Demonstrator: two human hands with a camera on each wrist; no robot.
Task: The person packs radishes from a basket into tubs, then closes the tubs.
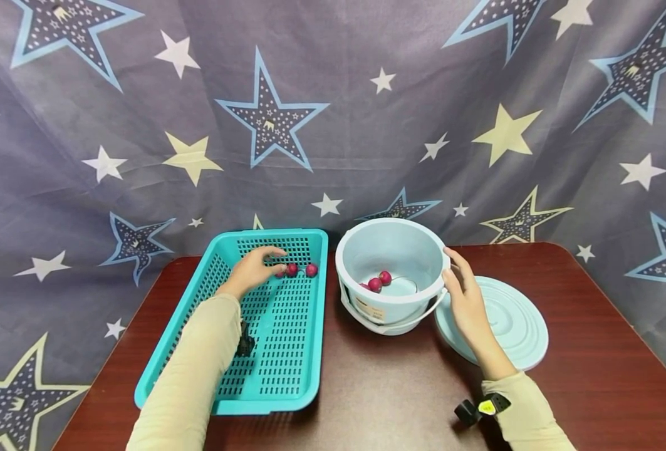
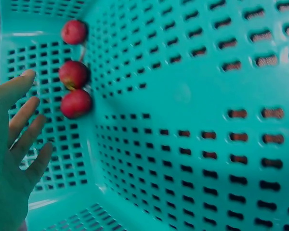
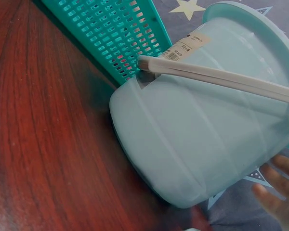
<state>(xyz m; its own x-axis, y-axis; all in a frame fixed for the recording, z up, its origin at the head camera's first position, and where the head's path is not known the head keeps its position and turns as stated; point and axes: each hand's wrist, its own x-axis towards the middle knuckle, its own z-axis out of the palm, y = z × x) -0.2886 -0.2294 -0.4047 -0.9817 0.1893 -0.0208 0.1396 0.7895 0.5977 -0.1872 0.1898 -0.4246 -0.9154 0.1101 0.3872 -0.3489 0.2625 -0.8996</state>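
Three round radishes (image 2: pixel 73 73) lie near relaxed left fingers (image 2: pixel 30 132); right fingers (image 1: pixel 460 263) touch smooth bucket (image 3: pixel 168 142)

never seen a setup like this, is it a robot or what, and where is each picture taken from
No robot here: these are a person's two bare hands. The widest picture comes from a camera worn on the head; the other two come from cameras on the left and right wrists. On the table are a turquoise basket, a pale blue bucket and a round lid. Small red round things lie in the basket and in the bucket. The left hand is close to those in the basket, apparently holding none. The right hand touches the bucket near its rim.
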